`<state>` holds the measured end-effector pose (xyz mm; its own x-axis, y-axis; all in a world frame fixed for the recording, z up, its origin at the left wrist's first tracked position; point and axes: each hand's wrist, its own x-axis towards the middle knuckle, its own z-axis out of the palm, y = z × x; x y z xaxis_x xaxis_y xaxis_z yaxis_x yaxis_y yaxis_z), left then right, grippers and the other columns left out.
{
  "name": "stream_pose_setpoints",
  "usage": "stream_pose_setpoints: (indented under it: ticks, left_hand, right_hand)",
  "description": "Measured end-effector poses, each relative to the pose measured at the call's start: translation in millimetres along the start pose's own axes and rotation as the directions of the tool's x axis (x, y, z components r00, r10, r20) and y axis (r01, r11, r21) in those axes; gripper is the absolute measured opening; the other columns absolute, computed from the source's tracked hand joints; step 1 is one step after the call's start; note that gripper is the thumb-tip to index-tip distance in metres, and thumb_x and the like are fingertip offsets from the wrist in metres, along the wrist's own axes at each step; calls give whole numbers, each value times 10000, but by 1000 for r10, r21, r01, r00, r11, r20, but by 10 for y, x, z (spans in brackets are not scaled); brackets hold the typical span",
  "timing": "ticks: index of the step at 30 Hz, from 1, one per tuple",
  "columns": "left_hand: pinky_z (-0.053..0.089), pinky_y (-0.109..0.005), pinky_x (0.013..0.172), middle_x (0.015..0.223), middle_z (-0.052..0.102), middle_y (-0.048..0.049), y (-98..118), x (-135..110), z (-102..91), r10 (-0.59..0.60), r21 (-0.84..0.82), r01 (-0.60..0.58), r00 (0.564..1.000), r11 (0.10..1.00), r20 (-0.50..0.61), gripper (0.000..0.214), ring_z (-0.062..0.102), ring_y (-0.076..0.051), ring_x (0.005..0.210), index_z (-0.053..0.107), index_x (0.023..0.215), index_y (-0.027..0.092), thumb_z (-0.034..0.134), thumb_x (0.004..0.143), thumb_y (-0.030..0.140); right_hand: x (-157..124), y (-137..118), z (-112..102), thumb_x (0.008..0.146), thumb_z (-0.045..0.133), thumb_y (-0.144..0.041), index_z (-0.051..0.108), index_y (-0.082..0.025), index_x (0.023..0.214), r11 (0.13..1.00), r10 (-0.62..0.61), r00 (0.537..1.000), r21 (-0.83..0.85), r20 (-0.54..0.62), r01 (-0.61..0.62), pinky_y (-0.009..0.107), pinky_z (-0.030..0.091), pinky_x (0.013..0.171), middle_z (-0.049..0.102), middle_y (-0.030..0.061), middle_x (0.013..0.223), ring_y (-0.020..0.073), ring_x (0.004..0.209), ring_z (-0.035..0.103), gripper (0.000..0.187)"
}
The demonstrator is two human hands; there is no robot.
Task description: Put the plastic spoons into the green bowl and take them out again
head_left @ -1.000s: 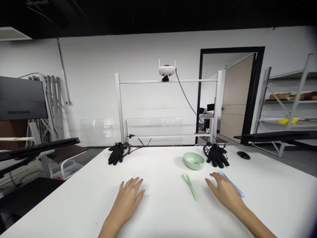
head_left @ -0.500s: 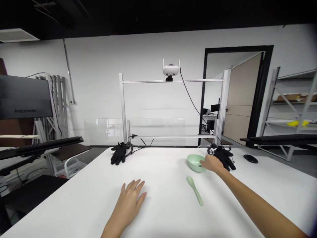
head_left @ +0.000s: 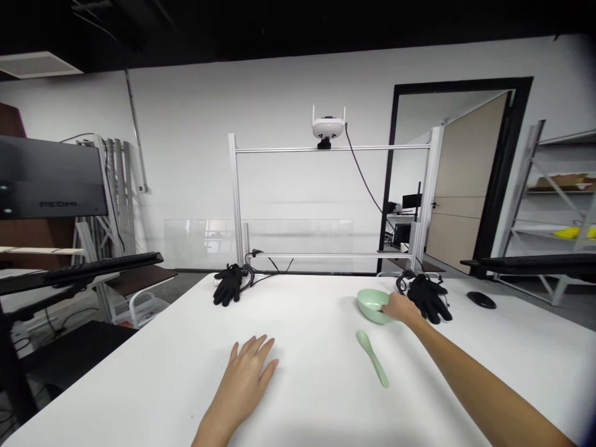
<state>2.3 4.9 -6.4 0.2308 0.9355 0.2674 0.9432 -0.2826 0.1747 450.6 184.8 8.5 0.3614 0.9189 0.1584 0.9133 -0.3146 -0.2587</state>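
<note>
My right hand (head_left: pixel 401 307) is closed at the right rim of a light green bowl (head_left: pixel 369 300), with a fingertip showing just inside it. The bowl rests upright on the white table (head_left: pixel 298 391), and the hand covers part of its right side. In front of the bowl lies a light green spoon (head_left: pixel 372 358), its rounded end toward the bowl and its handle pointing back at me. My left hand (head_left: pixel 246 372) is well left of the spoon, palm down and low over the table, its fingers spread with nothing in them.
A black glove (head_left: pixel 230 285) lies at the far left of the table, another black glove (head_left: pixel 428 298) just right of my right hand. Beyond that is a black computer mouse (head_left: pixel 482 300). A metal frame (head_left: pixel 236 198) along the back edge carries a white device (head_left: pixel 328 128).
The whole view has shifted slightly, with things appearing a little further right. Both hands, the bowl and the spoon keep nearly the same places on the table.
</note>
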Motion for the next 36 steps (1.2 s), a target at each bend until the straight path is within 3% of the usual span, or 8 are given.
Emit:
stream_pose_setpoints:
  ticks: [4, 8, 12, 17, 22, 28, 36]
  left_hand:
    - [276, -603, 1211, 1560, 528, -73, -1, -7, 5, 5, -3, -5, 1000, 1000, 1, 514, 424, -317, 1473, 539, 1480, 280, 362, 1047, 493]
    - [268, -600, 1214, 1568, 518, -71, 5, -6, -4, 2, 6, -2, 1000, 1000, 11, 522, 415, -318, 1478, 528, 1490, 274, 364, 1045, 491]
    - [270, -595, 1214, 1560, 527, -73, 16, 5, -7, 12, 6, -12, 1000, 1000, -7, 521, 421, -315, 1475, 536, 1483, 277, 357, 1046, 497]
    - [281, -606, 1204, 1554, 534, -83, 33, 27, 0, 30, 9, -30, 999, 1000, -24, 510, 438, -321, 1463, 540, 1481, 281, 370, 1042, 479]
    - [285, -612, 1202, 1553, 533, -86, 62, 36, -3, 47, 11, -47, 999, 999, -21, 521, 434, -326, 1465, 535, 1485, 267, 366, 1042, 485]
    - [286, -600, 1205, 1558, 528, -79, 84, 25, -16, 47, 19, -46, 999, 999, -18, 512, 434, -317, 1467, 534, 1483, 279, 367, 1044, 483]
    - [275, -601, 1212, 1563, 521, -84, 90, 12, -59, 32, 37, -32, 999, 999, 10, 525, 420, -316, 1476, 529, 1489, 252, 355, 1046, 473]
  right_hand:
    - [-139, -43, -173, 803, 666, -587, 726, -77, 1147, 999, 33, 999, -4, 36, -33, 427, 544, 816, 708, 289, 1160, 383, 1080, 701, 618]
    - [-425, -56, -429, 910, 508, -465, 750, -121, 1004, 1000, -19, 1000, -1, 8, 19, 414, 515, 793, 724, 244, 1100, 372, 1041, 701, 431]
    - [-809, -8, -554, 918, 451, -472, 741, -167, 863, 995, -97, 995, 29, -11, 97, 375, 476, 702, 746, 189, 950, 344, 920, 713, 425]
    - [-1274, 94, -416, 919, 441, -476, 718, -191, 842, 990, -136, 990, 46, -23, 137, 342, 440, 663, 756, 157, 909, 306, 858, 709, 405]
    - [-1555, 137, -161, 932, 406, -445, 704, -192, 841, 992, -128, 991, 19, 49, 127, 337, 410, 643, 749, 153, 894, 303, 842, 702, 401]
    - [-1653, 105, 54, 943, 365, -397, 673, -190, 831, 995, -97, 991, 9, 96, 96, 352, 425, 673, 735, 162, 954, 308, 872, 693, 388]
    - [-1647, 89, 154, 935, 364, -360, 659, -189, 836, 997, -70, 992, -10, 106, 72, 361, 439, 700, 732, 161, 965, 306, 890, 696, 355]
